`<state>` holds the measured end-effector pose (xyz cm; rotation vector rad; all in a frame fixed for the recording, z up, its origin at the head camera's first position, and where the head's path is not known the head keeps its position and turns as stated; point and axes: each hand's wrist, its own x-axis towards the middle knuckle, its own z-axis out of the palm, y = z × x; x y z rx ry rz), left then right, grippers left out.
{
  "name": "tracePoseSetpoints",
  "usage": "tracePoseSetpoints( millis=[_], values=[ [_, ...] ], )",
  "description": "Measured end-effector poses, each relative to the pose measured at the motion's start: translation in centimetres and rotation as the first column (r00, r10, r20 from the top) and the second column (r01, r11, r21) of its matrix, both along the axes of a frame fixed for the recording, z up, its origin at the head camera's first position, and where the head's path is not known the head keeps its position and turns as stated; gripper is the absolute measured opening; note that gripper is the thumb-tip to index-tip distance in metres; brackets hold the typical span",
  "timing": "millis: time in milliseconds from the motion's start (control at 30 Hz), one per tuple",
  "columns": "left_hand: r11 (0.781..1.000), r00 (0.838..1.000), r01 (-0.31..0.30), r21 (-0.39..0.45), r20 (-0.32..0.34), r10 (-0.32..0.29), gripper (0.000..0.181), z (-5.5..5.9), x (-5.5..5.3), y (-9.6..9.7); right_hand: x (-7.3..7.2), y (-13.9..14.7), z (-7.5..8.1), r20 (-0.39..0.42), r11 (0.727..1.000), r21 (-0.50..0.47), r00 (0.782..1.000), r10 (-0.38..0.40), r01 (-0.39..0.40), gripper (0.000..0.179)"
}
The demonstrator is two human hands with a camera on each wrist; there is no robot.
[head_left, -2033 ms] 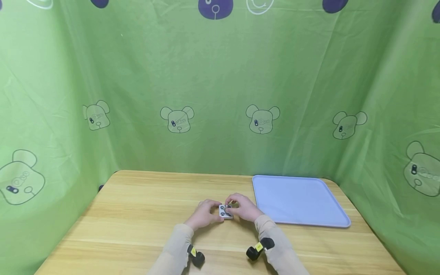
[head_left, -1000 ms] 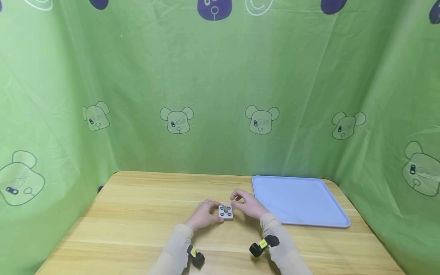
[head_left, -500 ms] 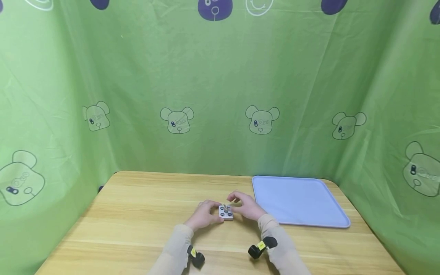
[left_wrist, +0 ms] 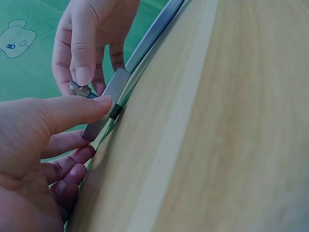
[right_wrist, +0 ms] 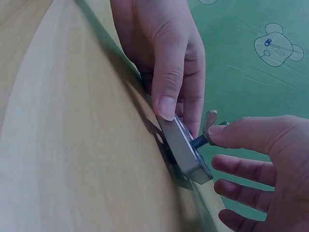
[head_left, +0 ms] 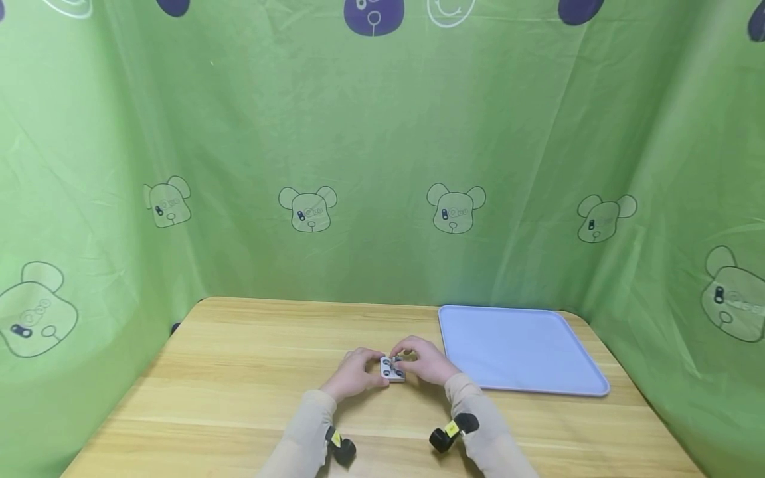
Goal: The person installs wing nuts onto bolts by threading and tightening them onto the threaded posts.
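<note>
A small grey metal plate (right_wrist: 179, 147) with round holes at its corners sits at mid-table. My left hand (head_left: 355, 373) grips it by its edges, thumb on the near side and fingers on the far side. From the plate's middle rises a threaded bolt (right_wrist: 199, 141) bearing a wing nut (right_wrist: 211, 122). My right hand (head_left: 425, 360) pinches the wing nut; its thumb presses on a wing, while the index fingertip is mostly hidden in the right wrist view. The other right fingers are spread beside the plate.
A pale blue tray (head_left: 514, 345) lies at the back right of the wooden table (head_left: 257, 352), just beyond my right hand. Green cloth (head_left: 382, 265) printed with bear heads hangs behind and on both sides. Each wrist wears a small black camera.
My right hand let go and drew back to the right, then came in again to the wing nut, twice touching it over these frames. My left hand and the plate stayed put.
</note>
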<state>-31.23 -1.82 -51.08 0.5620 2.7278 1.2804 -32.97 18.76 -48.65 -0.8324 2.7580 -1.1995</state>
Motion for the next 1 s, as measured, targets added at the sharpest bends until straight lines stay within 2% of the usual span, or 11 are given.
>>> tracePoseSetpoints(
  millis=[367, 667, 867, 1000],
  values=[
    [1.000, 1.000, -0.001, 0.003, 0.005, 0.001, 0.059, 0.0, 0.0, 0.0, 0.2, -0.5, 0.0, -0.014, 0.999, 0.031, 1.000, -0.024, 0.024, 0.009],
    [1.000, 1.000, 0.002, -0.001, -0.004, -0.002, 0.058, 0.0, 0.0, 0.0, 0.2, -0.7, -0.2, -0.001, 0.997, 0.049, 0.998, -0.064, 0.064, 0.015],
    [1.000, 1.000, 0.000, -0.002, -0.001, 0.000, 0.058, 0.0, 0.0, 0.0, -0.1, -0.2, -0.1, 0.022, 0.998, 0.030, 0.998, -0.062, 0.061, 0.017],
    [1.000, 1.000, -0.004, -0.008, -0.006, 0.004, 0.059, 0.0, 0.0, 0.0, 0.0, 0.5, 0.5, 0.031, 0.997, -0.001, 0.997, -0.073, 0.073, 0.012]
  ],
)
